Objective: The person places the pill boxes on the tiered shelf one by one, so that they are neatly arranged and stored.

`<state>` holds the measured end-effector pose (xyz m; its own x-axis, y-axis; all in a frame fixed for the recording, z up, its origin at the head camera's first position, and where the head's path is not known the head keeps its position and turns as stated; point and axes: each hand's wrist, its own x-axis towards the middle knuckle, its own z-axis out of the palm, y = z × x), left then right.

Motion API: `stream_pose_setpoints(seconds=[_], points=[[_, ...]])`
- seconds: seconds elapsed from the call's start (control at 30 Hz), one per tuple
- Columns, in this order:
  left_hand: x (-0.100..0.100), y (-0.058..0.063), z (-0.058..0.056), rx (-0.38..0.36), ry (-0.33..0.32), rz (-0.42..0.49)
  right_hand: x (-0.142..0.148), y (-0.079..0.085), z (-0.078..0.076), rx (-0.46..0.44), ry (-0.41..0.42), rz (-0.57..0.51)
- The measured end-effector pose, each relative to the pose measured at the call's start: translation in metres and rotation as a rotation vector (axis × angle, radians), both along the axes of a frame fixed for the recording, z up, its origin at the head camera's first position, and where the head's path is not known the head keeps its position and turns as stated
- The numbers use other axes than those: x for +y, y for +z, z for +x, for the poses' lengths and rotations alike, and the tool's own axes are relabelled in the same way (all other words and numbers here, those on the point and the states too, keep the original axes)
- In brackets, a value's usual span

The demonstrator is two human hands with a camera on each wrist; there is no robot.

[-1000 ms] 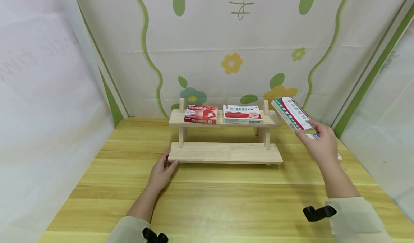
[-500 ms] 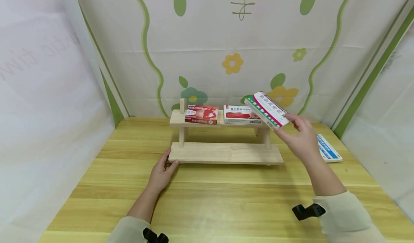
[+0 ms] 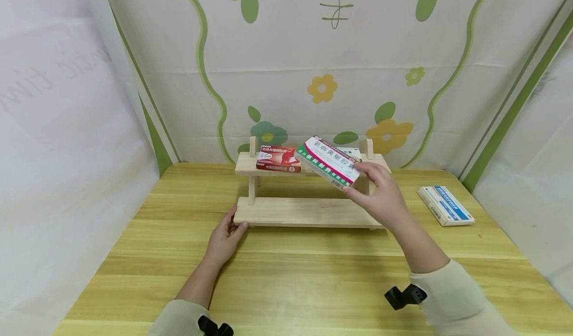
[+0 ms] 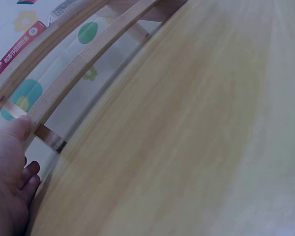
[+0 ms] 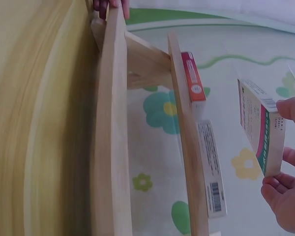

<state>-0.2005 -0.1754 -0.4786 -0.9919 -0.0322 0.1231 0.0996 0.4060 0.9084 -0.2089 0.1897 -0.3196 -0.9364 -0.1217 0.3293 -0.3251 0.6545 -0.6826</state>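
Observation:
In the head view, a two-tier wooden display shelf [image 3: 309,211] stands on the table. My left hand [image 3: 224,239] grips the left end of its lower board, thumb at the front edge; the left wrist view shows the thumb on the board and the other fingers below. My right hand [image 3: 380,194] pinches one end of a white medicine box [image 3: 329,161] with green and magenta bands, tilted in the air before the upper board. On that upper tier lie a red medicine box [image 3: 278,158] and a white-and-red medicine box [image 5: 212,169], largely hidden by the held box in the head view.
A blue-and-white medicine box [image 3: 446,206] lies on the wooden table [image 3: 313,286] to the right of the shelf. Behind everything hangs a white cloth [image 3: 273,47] printed with flowers. More white cloth [image 3: 58,127] forms the side walls.
My right hand has carried the green-and-magenta medicine box leftward from the right of the shelf to its middle. The blue-and-white box has come into full view. My left hand stays put.

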Motion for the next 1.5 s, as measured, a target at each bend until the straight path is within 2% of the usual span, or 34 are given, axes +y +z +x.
stream_pose_setpoints(seconds=[0.37,0.7,0.93,1.17,1.37,1.5], points=[[-0.001,0.001,-0.001,-0.025,-0.005,0.02,-0.033,-0.017,0.005,-0.067,0.107,0.031],[-0.002,-0.001,-0.002,-0.034,-0.013,0.021,-0.052,-0.046,0.005,-0.135,0.2,0.045],[-0.001,0.0,-0.002,-0.025,0.004,0.009,-0.062,-0.068,0.002,-0.174,0.234,0.073],[0.002,0.0,0.0,0.042,0.027,-0.025,-0.068,-0.085,0.0,-0.182,0.239,0.104],[0.001,0.001,-0.001,-0.019,0.015,0.015,-0.072,-0.094,-0.001,-0.208,0.246,0.1],[0.0,0.0,-0.003,-0.032,0.013,0.013,-0.074,-0.097,-0.003,-0.228,0.248,0.097]])
